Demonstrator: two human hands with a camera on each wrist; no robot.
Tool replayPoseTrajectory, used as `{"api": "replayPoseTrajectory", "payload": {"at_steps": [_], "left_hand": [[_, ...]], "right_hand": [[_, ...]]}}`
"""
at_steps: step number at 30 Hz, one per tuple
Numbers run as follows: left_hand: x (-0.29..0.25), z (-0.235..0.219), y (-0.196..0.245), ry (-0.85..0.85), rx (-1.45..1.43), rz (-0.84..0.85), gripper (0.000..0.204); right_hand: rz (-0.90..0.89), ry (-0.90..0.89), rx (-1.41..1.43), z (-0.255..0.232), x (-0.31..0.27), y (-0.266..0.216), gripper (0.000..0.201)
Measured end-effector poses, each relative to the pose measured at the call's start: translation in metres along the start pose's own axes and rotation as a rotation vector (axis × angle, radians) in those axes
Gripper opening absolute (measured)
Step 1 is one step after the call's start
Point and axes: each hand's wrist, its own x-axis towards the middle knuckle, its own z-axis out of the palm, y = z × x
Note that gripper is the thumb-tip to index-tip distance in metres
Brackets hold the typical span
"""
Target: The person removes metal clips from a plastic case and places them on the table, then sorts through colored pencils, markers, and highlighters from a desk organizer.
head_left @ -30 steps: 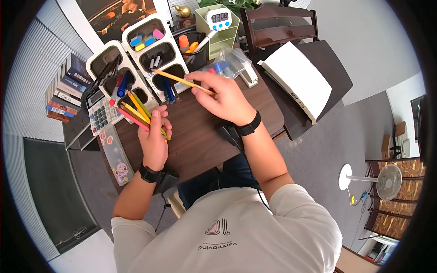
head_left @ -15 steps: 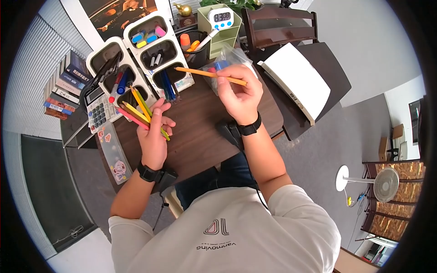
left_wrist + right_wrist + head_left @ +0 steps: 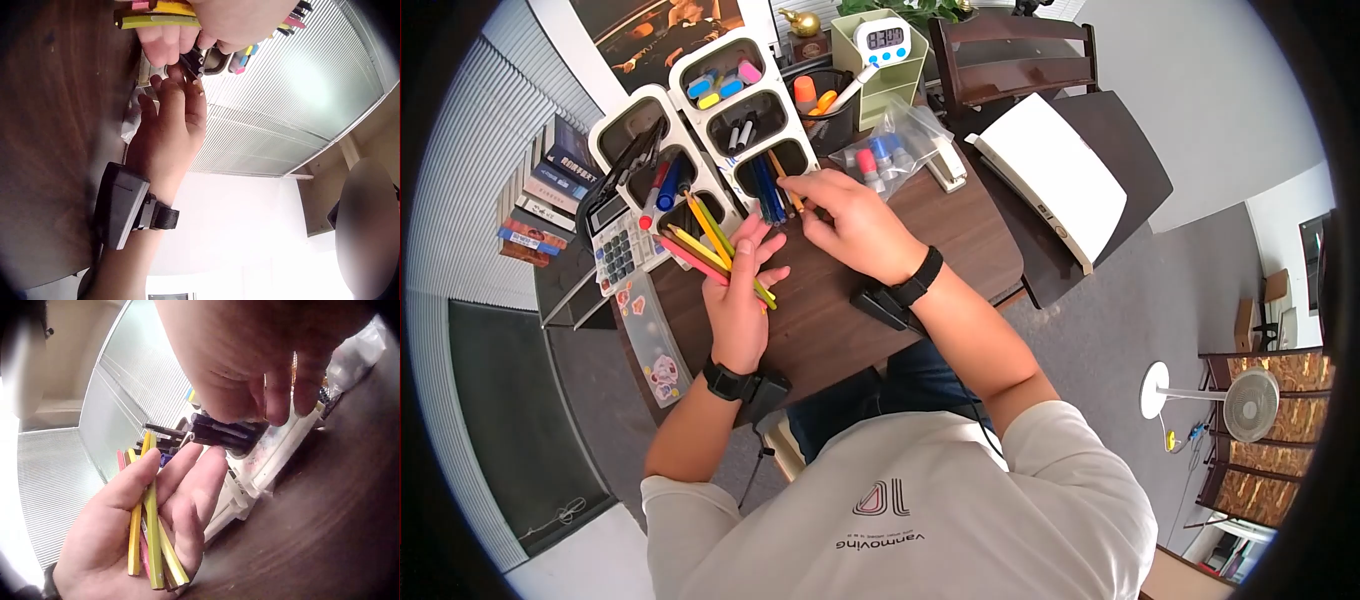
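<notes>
Several coloured pencils [image 3: 152, 531], yellow, green and pink among them, lie across my left palm under the thumb. The left hand [image 3: 736, 312] holds them in front of the white desk organizer [image 3: 766, 74], its other fingers loosely bent. My right hand [image 3: 856, 228] pinches an orange pencil [image 3: 776, 168], whose far end reaches into the organizer's near right compartment. That pencil stands beside several dark blue pens [image 3: 766, 190] in the same compartment. In the right wrist view the right fingers [image 3: 279, 394] hang close over this compartment and hide most of the pencil.
Highlighters [image 3: 728, 88] and markers [image 3: 742, 134] fill other compartments. A black mesh cup [image 3: 830, 130], a green holder with a timer [image 3: 882, 40], a plastic bag of bottles [image 3: 890, 150] and a stapler [image 3: 948, 166] stand to the right. A calculator [image 3: 622, 250] lies left.
My right hand first drew back right with the orange pencil, then moved left and down, and the pencil turned from lying across to pointing into the compartment. The left hand stayed nearly still.
</notes>
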Motion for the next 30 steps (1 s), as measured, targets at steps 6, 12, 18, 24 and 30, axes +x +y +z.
{"api": "replayPoseTrajectory", "payload": {"at_steps": [6,12,18,24,30], "left_hand": [[0.0,0.0,0.0,-0.031,0.004,0.017,0.053],[0.001,-0.003,-0.005,-0.027,0.019,0.011,0.055],[0.001,-0.001,-0.005,-0.027,0.01,0.003,0.053],[0.003,-0.009,-0.01,-0.007,-0.043,0.006,0.046],[0.003,-0.005,-0.008,-0.014,-0.017,0.041,0.045]], "right_hand": [[0.063,-0.043,0.066,0.002,-0.004,-0.002,0.046],[0.083,-0.052,0.067,0.003,-0.007,0.003,0.048],[0.119,-0.075,0.084,0.0,-0.007,0.001,0.048],[0.145,-0.051,0.101,-0.001,-0.005,-0.003,0.047],[0.133,-0.062,0.101,-0.004,-0.004,-0.006,0.04]]}}
